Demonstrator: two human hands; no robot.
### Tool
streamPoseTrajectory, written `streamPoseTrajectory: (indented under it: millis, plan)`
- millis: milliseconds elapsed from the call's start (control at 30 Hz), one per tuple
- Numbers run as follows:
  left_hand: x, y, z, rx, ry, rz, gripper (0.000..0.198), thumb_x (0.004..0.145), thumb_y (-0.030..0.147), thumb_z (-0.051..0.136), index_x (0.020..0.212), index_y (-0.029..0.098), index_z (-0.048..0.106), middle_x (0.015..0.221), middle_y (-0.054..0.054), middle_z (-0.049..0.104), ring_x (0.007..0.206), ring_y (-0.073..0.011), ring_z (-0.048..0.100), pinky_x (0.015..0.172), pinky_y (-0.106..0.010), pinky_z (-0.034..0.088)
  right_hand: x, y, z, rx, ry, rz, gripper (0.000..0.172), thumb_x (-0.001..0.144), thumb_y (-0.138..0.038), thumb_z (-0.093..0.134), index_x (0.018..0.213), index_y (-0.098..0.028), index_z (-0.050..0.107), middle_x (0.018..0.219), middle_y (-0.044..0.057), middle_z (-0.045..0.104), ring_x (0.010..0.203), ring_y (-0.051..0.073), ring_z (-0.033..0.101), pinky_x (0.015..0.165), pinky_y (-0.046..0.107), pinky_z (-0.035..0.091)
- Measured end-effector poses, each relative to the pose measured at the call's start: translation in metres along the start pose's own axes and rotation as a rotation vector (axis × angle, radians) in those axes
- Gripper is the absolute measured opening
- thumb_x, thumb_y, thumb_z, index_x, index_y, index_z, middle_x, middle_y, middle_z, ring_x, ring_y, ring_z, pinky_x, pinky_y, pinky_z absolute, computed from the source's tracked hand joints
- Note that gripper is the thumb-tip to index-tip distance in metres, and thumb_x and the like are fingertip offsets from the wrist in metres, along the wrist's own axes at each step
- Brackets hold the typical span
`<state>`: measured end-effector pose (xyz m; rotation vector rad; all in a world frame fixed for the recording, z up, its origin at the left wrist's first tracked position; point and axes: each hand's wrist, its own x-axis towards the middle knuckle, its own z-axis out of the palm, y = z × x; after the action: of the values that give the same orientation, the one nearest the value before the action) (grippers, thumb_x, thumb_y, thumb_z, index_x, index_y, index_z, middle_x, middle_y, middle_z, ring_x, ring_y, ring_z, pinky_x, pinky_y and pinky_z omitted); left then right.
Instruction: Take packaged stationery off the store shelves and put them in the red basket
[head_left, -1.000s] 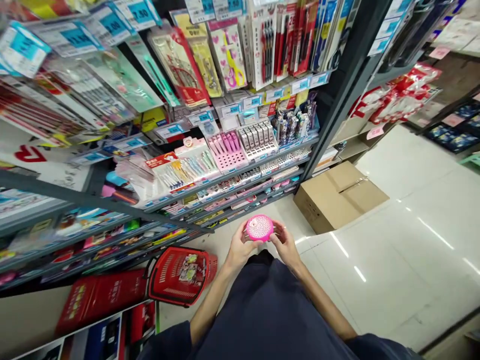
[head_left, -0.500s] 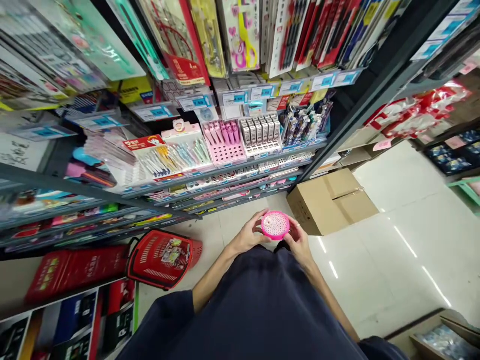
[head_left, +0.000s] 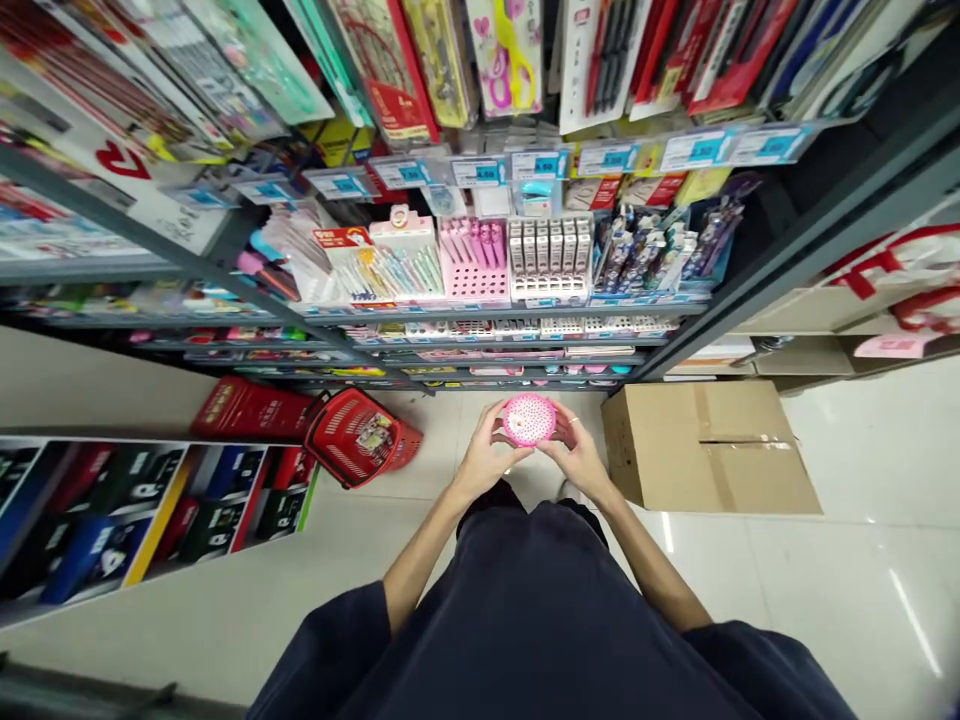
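Note:
Between my hands, in front of my waist, is a round pink-rimmed item [head_left: 529, 420] with a pale face covered in small dots; its exact kind I cannot make out. My left hand [head_left: 481, 452] grips its left edge, thumb below and fingers curled above. On the opposite edge, my right hand [head_left: 582, 456] holds it the same way, with a ring on one finger. The dotted face is turned up toward me. Beyond it, the shelf carries a pink pen holder [head_left: 477, 282] and a white display box [head_left: 549, 283] of small boxed goods.
A red shopping basket [head_left: 352, 435] with a packaged item inside stands on the floor at left. To the right sits a closed cardboard box [head_left: 720, 440]. Hanging packs of scissors [head_left: 508, 60] and pens fill the upper rack. Boxed goods [head_left: 97, 540] line a low shelf at left.
My view has swung to the right and levelled, so the shelves sit differently. Both hands still hold the pink round item, which appears slightly farther left and higher in the picture.

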<state>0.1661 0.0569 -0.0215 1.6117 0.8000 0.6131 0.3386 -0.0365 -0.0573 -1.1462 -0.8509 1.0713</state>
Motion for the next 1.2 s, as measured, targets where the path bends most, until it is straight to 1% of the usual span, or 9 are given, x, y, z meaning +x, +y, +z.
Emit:
streamPoseTrajectory:
  millis: [133, 300, 433, 533, 633, 767, 867, 1067, 1200]
  plan:
    - [-0.003, 0.000, -0.038, -0.018, -0.022, 0.005, 0.074, 0.082, 0.035, 0.080, 0.147, 0.030, 0.046, 0.146, -0.013, 0.045, 0.113, -0.0213, 0.062, 0.086, -0.031, 0.060, 0.020, 0.004, 0.024, 0.171, -0.048, 0.011, 0.063, 0.087, -0.045, 0.075, 0.141, -0.029, 0.047, 0.139, 0.011, 0.064, 0.122, 0.024, 0.065, 0.103, 0.040, 0.053]
    - [0.000, -0.011, -0.105, -0.137, -0.020, 0.046, 0.070, 0.078, 0.033, 0.085, 0.138, 0.029, 0.049, 0.150, -0.012, 0.043, 0.128, -0.0263, 0.057, 0.095, -0.035, 0.058, 0.046, 0.001, 0.093, 0.149, -0.039, 0.020, 0.049, 0.092, -0.055, 0.066, 0.132, -0.028, 0.054, 0.126, 0.009, 0.070, 0.111, 0.024, 0.068, 0.093, 0.038, 0.057]
    - [0.010, -0.056, -0.142, -0.117, 0.033, -0.008, 0.077, 0.079, 0.035, 0.083, 0.145, 0.029, 0.042, 0.150, -0.013, 0.049, 0.122, -0.0249, 0.062, 0.101, -0.041, 0.055, 0.067, 0.028, 0.138, 0.066, 0.094, 0.075, 0.048, 0.095, -0.052, 0.062, 0.136, -0.028, 0.056, 0.136, 0.009, 0.064, 0.119, 0.024, 0.063, 0.094, 0.039, 0.058]
    - [0.024, -0.120, -0.152, -0.007, 0.018, -0.106, 0.082, 0.080, 0.035, 0.082, 0.150, 0.029, 0.040, 0.143, -0.012, 0.057, 0.111, -0.0230, 0.066, 0.100, -0.042, 0.055, 0.083, 0.081, 0.141, 0.026, 0.199, 0.152, 0.046, 0.090, -0.047, 0.070, 0.129, -0.026, 0.058, 0.121, 0.009, 0.069, 0.112, 0.022, 0.066, 0.095, 0.039, 0.058]
    - [0.044, -0.193, -0.148, 0.011, -0.012, -0.183, 0.078, 0.081, 0.035, 0.081, 0.150, 0.028, 0.044, 0.136, -0.012, 0.062, 0.107, -0.0225, 0.067, 0.093, -0.039, 0.058, 0.103, 0.153, 0.124, -0.001, 0.184, 0.238, 0.041, 0.089, -0.044, 0.073, 0.122, -0.026, 0.057, 0.121, 0.008, 0.069, 0.108, 0.020, 0.067, 0.099, 0.038, 0.056]
    - [0.075, -0.297, -0.137, 0.036, -0.007, -0.199, 0.076, 0.082, 0.033, 0.080, 0.150, 0.031, 0.044, 0.143, -0.010, 0.058, 0.103, -0.0206, 0.066, 0.085, -0.035, 0.059, 0.129, 0.267, 0.094, -0.022, 0.107, 0.287, 0.063, 0.079, -0.041, 0.083, 0.130, -0.030, 0.048, 0.131, 0.007, 0.063, 0.104, 0.018, 0.068, 0.097, 0.037, 0.057]
    - [0.094, -0.390, -0.127, 0.079, 0.002, -0.202, 0.077, 0.081, 0.034, 0.080, 0.149, 0.032, 0.044, 0.145, -0.010, 0.057, 0.097, -0.0198, 0.067, 0.082, -0.035, 0.059, 0.147, 0.361, 0.072, -0.063, 0.061, 0.264, 0.072, 0.075, -0.042, 0.086, 0.133, -0.030, 0.044, 0.135, 0.009, 0.061, 0.106, 0.020, 0.067, 0.096, 0.038, 0.058]
    - [0.139, -0.584, -0.098, 0.148, 0.055, -0.068, 0.075, 0.078, 0.039, 0.083, 0.145, 0.029, 0.049, 0.138, -0.011, 0.061, 0.103, -0.0227, 0.066, 0.084, -0.037, 0.059, 0.185, 0.536, 0.022, -0.193, 0.032, 0.163, 0.068, 0.080, -0.052, 0.080, 0.134, -0.027, 0.049, 0.132, 0.010, 0.064, 0.106, 0.023, 0.067, 0.096, 0.041, 0.058]
    - [0.183, -0.672, -0.089, 0.194, 0.066, 0.161, 0.073, 0.078, 0.038, 0.083, 0.143, 0.026, 0.050, 0.139, -0.012, 0.061, 0.114, -0.0258, 0.065, 0.093, -0.040, 0.057, 0.216, 0.623, -0.005, -0.318, 0.072, -0.009, 0.068, 0.081, -0.057, 0.077, 0.138, -0.029, 0.053, 0.140, 0.009, 0.059, 0.115, 0.025, 0.064, 0.096, 0.041, 0.058]
